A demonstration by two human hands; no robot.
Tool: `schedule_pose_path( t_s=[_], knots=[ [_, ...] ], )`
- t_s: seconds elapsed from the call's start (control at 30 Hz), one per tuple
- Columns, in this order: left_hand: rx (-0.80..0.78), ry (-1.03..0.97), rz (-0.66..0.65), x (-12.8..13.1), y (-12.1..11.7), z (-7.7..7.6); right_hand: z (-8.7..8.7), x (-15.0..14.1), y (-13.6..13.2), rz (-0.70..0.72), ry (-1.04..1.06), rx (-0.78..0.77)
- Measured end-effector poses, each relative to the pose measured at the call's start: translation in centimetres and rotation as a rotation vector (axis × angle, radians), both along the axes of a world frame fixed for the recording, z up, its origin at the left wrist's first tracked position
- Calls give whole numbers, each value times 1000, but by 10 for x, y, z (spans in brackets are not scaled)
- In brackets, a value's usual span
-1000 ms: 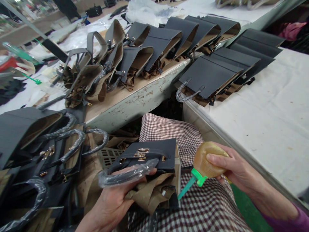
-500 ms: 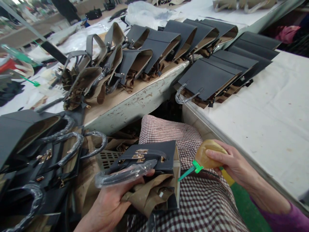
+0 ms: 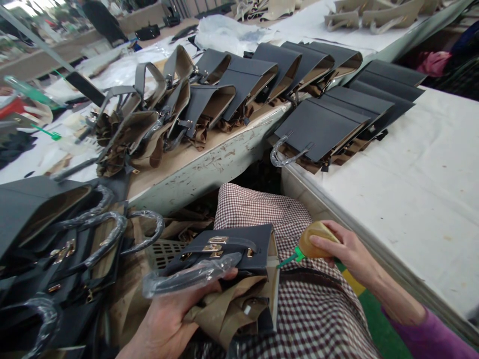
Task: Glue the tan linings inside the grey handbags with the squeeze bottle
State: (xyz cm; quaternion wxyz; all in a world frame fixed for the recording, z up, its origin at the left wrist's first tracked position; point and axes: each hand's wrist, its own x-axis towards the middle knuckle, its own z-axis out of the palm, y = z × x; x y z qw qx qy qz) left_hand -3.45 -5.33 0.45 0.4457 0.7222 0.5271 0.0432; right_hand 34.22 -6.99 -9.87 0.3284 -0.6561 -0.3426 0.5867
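On my lap, over a checked apron (image 3: 314, 309), lies a dark handbag (image 3: 239, 239) with gold fittings and brown lining (image 3: 228, 309) bulging out. My left hand (image 3: 175, 309) grips it from the left, under its plastic-wrapped handle (image 3: 194, 274); some of the fingers are hidden beneath the handle. In my right hand (image 3: 340, 244) is a squeeze bottle (image 3: 316, 239) of amber liquid with a green nozzle. The nozzle tip is at the pale edge of the bag's right side, near its middle.
Unfinished dark bags (image 3: 247, 75) line the bench ahead. More dark bag pieces (image 3: 325, 124) rest on the white table (image 3: 411, 199) at right. Bags with wrapped handles (image 3: 108, 234) are piled at left, beside a plastic basket (image 3: 164, 252). A green-nozzled bottle (image 3: 56, 135) lies far left.
The bottle's nozzle tip has moved up along the bag's right edge, and my right hand has shifted slightly left. My left hand keeps its hold on the bag.
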Motion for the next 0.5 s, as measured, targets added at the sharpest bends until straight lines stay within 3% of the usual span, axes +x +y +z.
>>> schedule_pose_path(
  t_s=[0.1, 0.23, 0.37, 0.5],
  knots=[
    [13, 2, 35, 0, 2, 0, -6, 0, -3, 21, -27, 18],
    [74, -26, -15, -3, 6, -4, -8, 0, -8, -2, -92, 66],
    [250, -34, -99, -5, 17, -4, -6, 0, -8, -28, -36, 61],
    [531, 14, -90, -5, 34, 3, -9, 1, -8, -277, 258, 41]
  ],
)
